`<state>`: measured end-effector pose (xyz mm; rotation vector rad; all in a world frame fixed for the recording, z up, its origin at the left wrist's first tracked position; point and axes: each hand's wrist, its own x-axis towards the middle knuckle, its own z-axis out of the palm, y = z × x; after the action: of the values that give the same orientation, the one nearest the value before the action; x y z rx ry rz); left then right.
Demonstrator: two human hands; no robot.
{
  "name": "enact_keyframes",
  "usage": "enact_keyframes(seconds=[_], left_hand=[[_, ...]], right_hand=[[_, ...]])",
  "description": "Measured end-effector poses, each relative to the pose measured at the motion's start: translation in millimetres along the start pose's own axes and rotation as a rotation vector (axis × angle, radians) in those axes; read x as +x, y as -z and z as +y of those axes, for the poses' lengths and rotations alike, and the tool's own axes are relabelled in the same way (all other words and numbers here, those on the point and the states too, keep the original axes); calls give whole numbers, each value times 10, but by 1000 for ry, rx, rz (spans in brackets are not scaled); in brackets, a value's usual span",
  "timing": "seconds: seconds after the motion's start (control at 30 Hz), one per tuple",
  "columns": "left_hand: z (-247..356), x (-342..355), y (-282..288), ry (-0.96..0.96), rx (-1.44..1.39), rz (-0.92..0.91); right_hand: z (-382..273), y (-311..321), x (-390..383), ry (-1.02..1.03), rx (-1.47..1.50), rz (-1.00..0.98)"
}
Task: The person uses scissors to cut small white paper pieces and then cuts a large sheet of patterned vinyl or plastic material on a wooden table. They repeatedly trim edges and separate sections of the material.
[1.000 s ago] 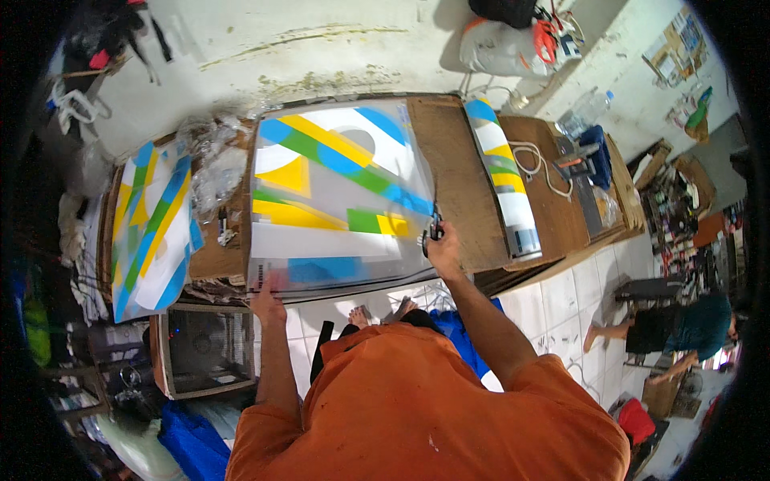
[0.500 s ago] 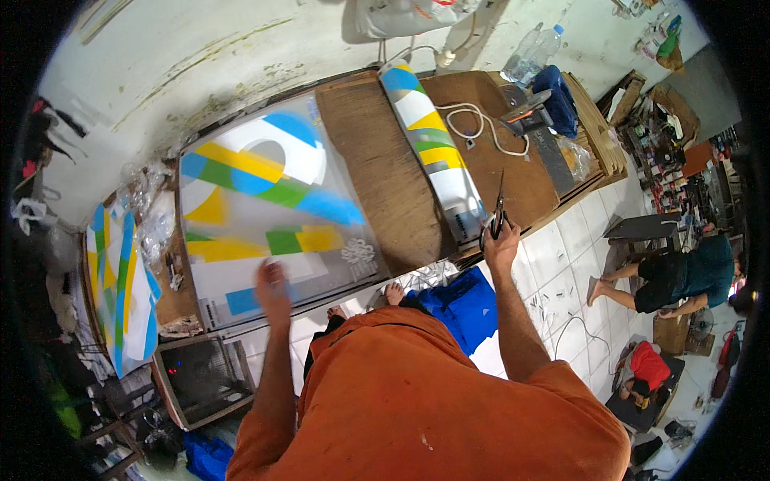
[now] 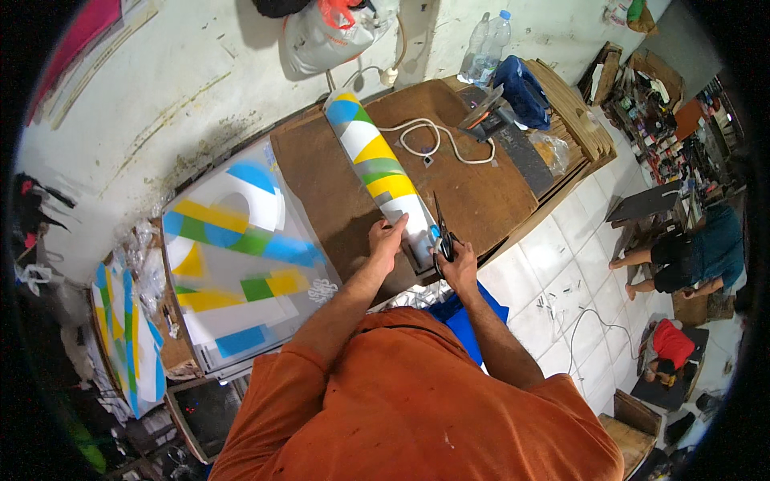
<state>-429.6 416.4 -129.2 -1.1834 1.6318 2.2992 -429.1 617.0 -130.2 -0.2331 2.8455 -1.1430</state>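
Observation:
A roll of printed sheet [image 3: 374,157], patterned in white, yellow, green and blue, lies across the brown work table [image 3: 317,180]. At its near end my left hand [image 3: 387,242] presses against the left edge, the fingers bent round it. My right hand [image 3: 459,267] is closed on the handles of black scissors [image 3: 442,232], just right of that end. The blades point away from me, over the table. Flat on the table to the left are printed sheets [image 3: 241,276] in the same colours, partly covered by my left arm.
A white cord [image 3: 433,128] runs to a dark hand tool [image 3: 485,120]. Behind stand clear plastic bottles [image 3: 491,50] and a blue bundle [image 3: 523,92]. More printed pieces [image 3: 128,337] lie far left. Blue cloth [image 3: 489,309] lies below the table; two people are at the right.
My left hand has moved right from over the flat sheets to the near end of the roll. My right hand keeps the scissors beside the roll. The view has shifted.

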Motion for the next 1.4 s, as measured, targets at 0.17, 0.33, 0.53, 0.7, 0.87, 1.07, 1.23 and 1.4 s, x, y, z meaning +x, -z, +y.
enact_keyframes(seconds=[0.17, 0.33, 0.53, 0.7, 0.87, 1.07, 1.23, 1.4], left_hand=[[-68, 220, -101, -256, 130, 143], [-1, 296, -204, -202, 70, 244], [140, 246, 185, -37, 62, 66], [85, 344, 240, -191, -31, 29], [10, 331, 345, -155, -210, 37], [-28, 89, 797, -256, -368, 71], [145, -175, 1265, -547, -133, 187], [589, -673, 1712, -717, 254, 342]], right_hand=[[-30, 25, -11, 64, 127, 73], [-100, 41, -81, 144, 99, 100], [55, -8, 34, 127, 254, 20], [341, 49, 461, 38, -147, 207], [344, 127, 685, 152, -305, 311], [94, 38, 465, 312, -98, 211], [-432, -420, 206, 237, -32, -167], [-920, -675, 282, 126, -81, -498]])
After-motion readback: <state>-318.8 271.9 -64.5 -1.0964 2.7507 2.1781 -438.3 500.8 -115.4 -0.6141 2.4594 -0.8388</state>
